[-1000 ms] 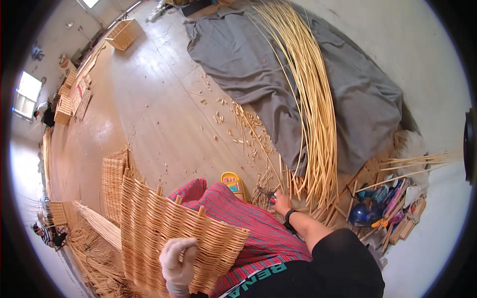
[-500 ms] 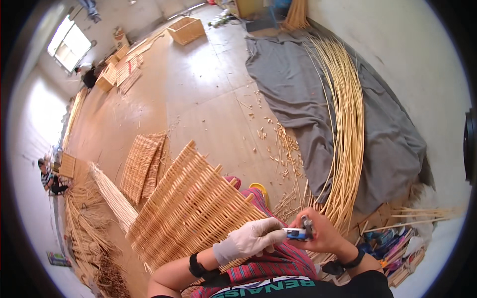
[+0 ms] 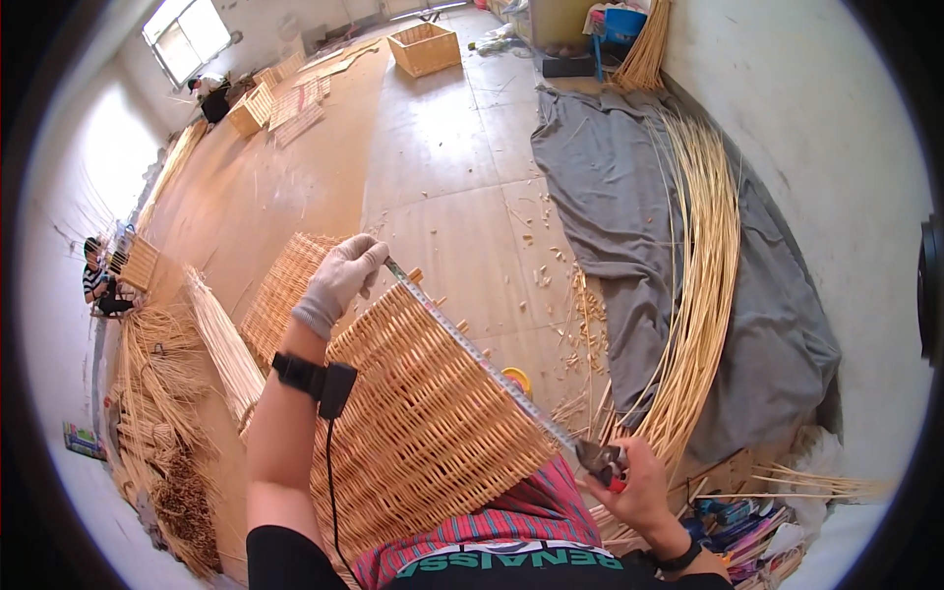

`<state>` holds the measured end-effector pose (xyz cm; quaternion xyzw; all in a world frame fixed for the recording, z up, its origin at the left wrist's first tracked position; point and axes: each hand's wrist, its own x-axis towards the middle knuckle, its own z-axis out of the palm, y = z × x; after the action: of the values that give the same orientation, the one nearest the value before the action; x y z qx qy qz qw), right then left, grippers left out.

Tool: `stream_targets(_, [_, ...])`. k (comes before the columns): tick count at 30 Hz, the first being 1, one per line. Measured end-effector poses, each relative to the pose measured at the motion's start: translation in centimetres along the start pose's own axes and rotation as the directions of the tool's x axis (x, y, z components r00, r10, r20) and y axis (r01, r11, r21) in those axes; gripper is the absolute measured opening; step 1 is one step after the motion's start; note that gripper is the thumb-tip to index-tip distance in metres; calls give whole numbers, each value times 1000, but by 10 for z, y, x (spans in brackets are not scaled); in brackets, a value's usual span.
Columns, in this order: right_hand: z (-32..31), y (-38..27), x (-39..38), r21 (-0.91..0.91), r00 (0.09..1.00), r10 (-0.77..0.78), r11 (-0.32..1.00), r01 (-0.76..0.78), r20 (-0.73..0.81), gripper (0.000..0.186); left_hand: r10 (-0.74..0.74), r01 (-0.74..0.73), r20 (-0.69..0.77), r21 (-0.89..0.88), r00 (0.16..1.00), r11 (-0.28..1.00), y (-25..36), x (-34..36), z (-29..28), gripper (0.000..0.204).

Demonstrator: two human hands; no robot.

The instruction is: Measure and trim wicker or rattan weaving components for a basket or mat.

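My gloved left hand (image 3: 349, 275) grips the end of an extended tape measure (image 3: 467, 349), which stretches diagonally along the right edge of a woven wicker panel (image 3: 413, 423). My bare right hand (image 3: 629, 487) is closed at the other end, on a dark metal tool with red on it (image 3: 602, 462); the tape's case is hard to make out there. The panel lies over red striped cloth (image 3: 560, 501) on my lap, and my left forearm crosses its left side.
More woven panels (image 3: 280, 285) and cane bundles (image 3: 221, 354) lie left. Long canes (image 3: 703, 246) rest on grey cloth (image 3: 787, 354) at right. A wicker box (image 3: 423, 51) stands far back. Two people (image 3: 98, 280) (image 3: 206, 98) are at left. Tools and sticks (image 3: 733, 526) lie lower right.
My left hand has moved from the panel to my right hand, then up and away, drawing out the tape. My right hand came up with the tool and sits at the panel's lower right corner.
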<state>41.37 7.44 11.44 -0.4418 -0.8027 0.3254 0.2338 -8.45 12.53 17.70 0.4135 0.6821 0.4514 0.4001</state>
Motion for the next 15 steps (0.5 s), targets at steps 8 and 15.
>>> stream_targets(8, [6, 2, -14, -9, 1000, -4, 1000, 5, 29, 59, 45, -31, -36, 339, 998, 940, -31, 40, 29, 30])
stream_targets(15, [17, 24, -29, -59, 992, -126, 990, 126, 14, 51, 100, -72, -87, 281, 991, 957, -35, 33, 39, 27])
